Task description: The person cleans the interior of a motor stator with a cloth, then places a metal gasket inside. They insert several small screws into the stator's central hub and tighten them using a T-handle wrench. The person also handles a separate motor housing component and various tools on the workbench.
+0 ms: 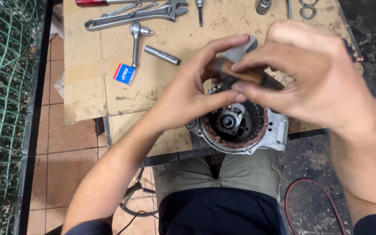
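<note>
Two hands on a wooden-handled tool above an open motor housing

Both hands are held together over the near edge of the table [88,93], which is covered with cardboard. The left hand [192,87] is pinched with thumb and fingers on the brown wooden handle [244,75] of a tool, and the right hand [314,74] is closed on the same handle from the other side; the tool's working end is hidden behind the fingers. Directly below, at the near edge, a round motor housing [240,126] is seen lying open, its copper windings and central bearing seat exposed.

Judged from this, the housing is already opened and emptied of its rotor, while work on the inside seems unfinished. Along the far edge an adjustable wrench [135,18] is laid beside other spanners, with a ratchet [135,41], a metal sleeve [162,55] and a small blue and red box [124,73] nearer the middle.
</note>
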